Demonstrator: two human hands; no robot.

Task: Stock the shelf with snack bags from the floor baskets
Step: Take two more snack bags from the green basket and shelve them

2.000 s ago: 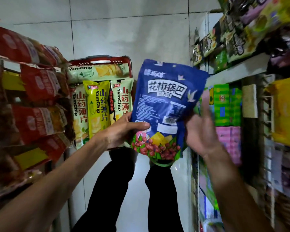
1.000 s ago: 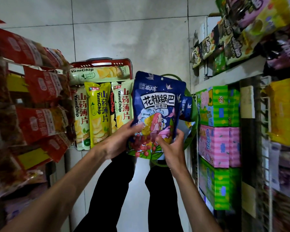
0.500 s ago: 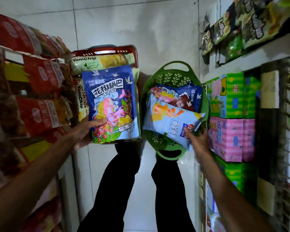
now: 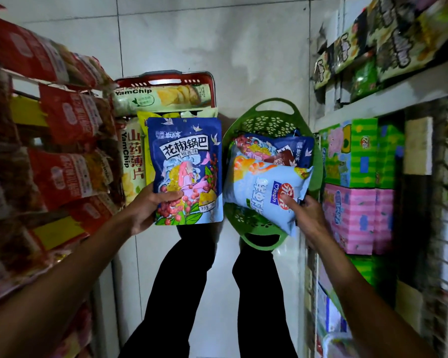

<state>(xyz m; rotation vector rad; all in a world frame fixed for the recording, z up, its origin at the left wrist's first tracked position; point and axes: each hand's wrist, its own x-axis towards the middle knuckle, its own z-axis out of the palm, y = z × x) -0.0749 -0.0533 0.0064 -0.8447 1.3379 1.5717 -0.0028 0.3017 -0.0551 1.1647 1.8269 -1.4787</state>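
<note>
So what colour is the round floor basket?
Green: the round basket is perforated with small flower-shaped holes; head view shows it best.

L hand [image 4: 146, 210] grips blue bag [image 4: 186, 161], R hand [image 4: 309, 215] pale bag [image 4: 261, 195] (in basket [image 4: 274, 104])

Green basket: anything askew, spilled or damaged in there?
The light blue bag lies tilted, its lower corner overhanging the near rim of the green basket, where the right hand pinches it. No spill or tear visible.

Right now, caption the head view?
Left hand holds dark blue bag; right hand grips pale blue bag in green basket.
</note>
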